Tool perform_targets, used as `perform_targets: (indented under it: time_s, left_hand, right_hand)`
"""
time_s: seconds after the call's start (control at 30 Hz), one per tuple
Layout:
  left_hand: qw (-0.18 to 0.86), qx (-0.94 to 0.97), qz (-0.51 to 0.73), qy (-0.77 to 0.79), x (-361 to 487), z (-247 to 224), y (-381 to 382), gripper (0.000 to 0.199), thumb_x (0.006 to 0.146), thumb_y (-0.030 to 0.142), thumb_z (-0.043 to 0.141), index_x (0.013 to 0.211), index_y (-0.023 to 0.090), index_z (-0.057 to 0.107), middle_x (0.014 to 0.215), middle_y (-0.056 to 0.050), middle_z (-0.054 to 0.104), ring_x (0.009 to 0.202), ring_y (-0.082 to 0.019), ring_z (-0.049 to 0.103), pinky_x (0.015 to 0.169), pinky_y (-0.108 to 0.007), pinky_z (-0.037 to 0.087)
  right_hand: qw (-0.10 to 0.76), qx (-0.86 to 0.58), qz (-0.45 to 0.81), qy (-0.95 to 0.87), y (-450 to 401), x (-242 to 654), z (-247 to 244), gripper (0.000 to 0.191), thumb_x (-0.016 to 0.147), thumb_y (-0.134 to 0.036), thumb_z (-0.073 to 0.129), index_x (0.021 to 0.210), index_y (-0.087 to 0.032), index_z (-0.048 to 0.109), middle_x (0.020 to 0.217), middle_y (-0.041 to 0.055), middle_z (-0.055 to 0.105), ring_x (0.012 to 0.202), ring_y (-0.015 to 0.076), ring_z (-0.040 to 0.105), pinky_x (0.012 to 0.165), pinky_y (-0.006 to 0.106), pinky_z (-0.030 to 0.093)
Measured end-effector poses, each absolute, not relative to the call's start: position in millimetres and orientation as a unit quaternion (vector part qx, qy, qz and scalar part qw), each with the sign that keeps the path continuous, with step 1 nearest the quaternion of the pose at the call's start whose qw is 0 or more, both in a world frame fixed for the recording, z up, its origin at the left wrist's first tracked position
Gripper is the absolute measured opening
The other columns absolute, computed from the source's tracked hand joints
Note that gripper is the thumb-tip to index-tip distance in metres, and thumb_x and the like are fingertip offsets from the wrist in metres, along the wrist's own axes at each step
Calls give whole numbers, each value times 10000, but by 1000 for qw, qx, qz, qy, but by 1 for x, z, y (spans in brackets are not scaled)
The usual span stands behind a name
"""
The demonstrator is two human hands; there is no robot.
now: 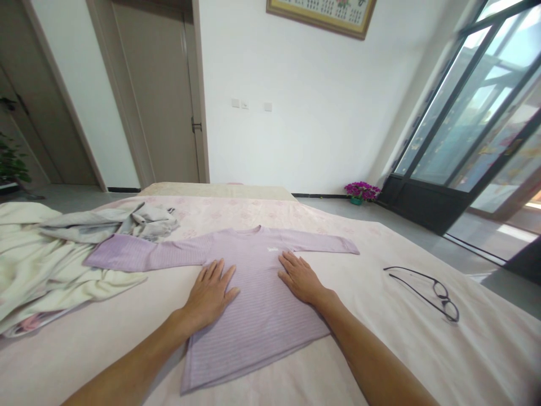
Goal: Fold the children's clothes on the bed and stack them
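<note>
A lilac striped long-sleeved shirt (257,316) lies spread out on a pale pink sheet, its neckline facing away from me and both sleeves stretched sideways. Small white lettering shows on its chest. My left hand (211,293) rests flat on the shirt's left side below the armpit, fingers spread. On the opposite side, my right hand (301,276) lies flat near the lettering, fingers extended. Neither hand grips anything. The left sleeve's end reaches over a cream blanket (38,254) beside a grey garment (114,223).
Black-framed eyeglasses (439,293) lie unfolded on the pink sheet (380,349) to the right. Beyond it stand a pot of magenta flowers (362,192) on the floor, a closed door (156,96) and a dark-framed glass door (452,113). A leafy plant (12,160) is at far left.
</note>
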State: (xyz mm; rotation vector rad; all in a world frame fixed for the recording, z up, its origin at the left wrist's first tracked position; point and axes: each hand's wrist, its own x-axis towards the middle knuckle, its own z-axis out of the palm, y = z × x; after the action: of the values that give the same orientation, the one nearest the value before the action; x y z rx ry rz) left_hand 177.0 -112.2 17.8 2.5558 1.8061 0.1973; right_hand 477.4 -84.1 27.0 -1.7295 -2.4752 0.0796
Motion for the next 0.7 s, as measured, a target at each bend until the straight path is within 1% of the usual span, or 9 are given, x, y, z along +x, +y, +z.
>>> perform_targets:
  time_s: [0.1, 0.2, 0.27, 0.37, 0.47, 0.57, 0.7]
  left_hand:
    - [-21, 793, 55, 606, 171, 16, -95, 656, 955, 589, 327, 1502, 233, 397, 1581, -147, 317, 1471, -326, 246, 1171, -516, 181]
    - [-56, 776, 57, 625, 169, 14, -78, 637, 957, 569, 332, 1484, 223, 428, 1552, -155, 374, 1457, -343, 272, 1170, -546, 133]
    - [-69, 775, 66, 625, 167, 13, -68, 629, 959, 550, 334, 1471, 203, 446, 1530, -170, 405, 1440, -347, 306, 1170, -545, 122]
    - [-60, 792, 76, 603, 165, 12, -53, 607, 968, 503, 326, 1461, 174, 453, 1528, -178, 405, 1434, -318, 326, 1168, -495, 176]
    - [-37, 820, 75, 565, 163, 12, -39, 587, 967, 467, 329, 1472, 187, 434, 1555, -154, 369, 1446, -285, 309, 1162, -452, 212]
    - [-14, 823, 57, 565, 162, 13, -26, 612, 950, 504, 353, 1495, 231, 397, 1578, -135, 332, 1458, -304, 278, 1151, -491, 214]
    - [10, 787, 36, 615, 165, 13, -7, 679, 924, 611, 333, 1515, 277, 353, 1597, -162, 274, 1451, -384, 258, 1107, -594, 214]
  right_hand:
    - [64, -571, 22, -819, -83, 477, 25, 633, 1004, -525, 254, 1524, -171, 330, 1602, 93, 270, 1489, 233, 191, 1201, 446, 154]
    - [69, -569, 16, -820, -83, 477, 24, 627, 1004, -524, 256, 1514, -172, 352, 1597, 95, 285, 1487, 237, 196, 1199, 452, 161]
    - [71, -568, 15, -820, -83, 477, 25, 621, 1003, -522, 263, 1510, -177, 359, 1597, 93, 285, 1486, 239, 200, 1196, 455, 171]
    - [70, -568, 17, -820, -83, 477, 26, 615, 1002, -515, 274, 1509, -179, 360, 1598, 97, 281, 1486, 238, 200, 1195, 456, 176]
    - [70, -570, 17, -818, -83, 477, 26, 613, 1001, -512, 278, 1508, -178, 364, 1596, 102, 285, 1485, 240, 204, 1197, 456, 169]
    - [71, -572, 22, -817, -84, 476, 27, 614, 1000, -509, 284, 1509, -176, 362, 1596, 100, 286, 1485, 240, 203, 1198, 458, 164]
    - [69, -573, 28, -816, -85, 476, 29, 611, 1000, -506, 283, 1510, -179, 361, 1599, 99, 278, 1485, 238, 204, 1200, 455, 164]
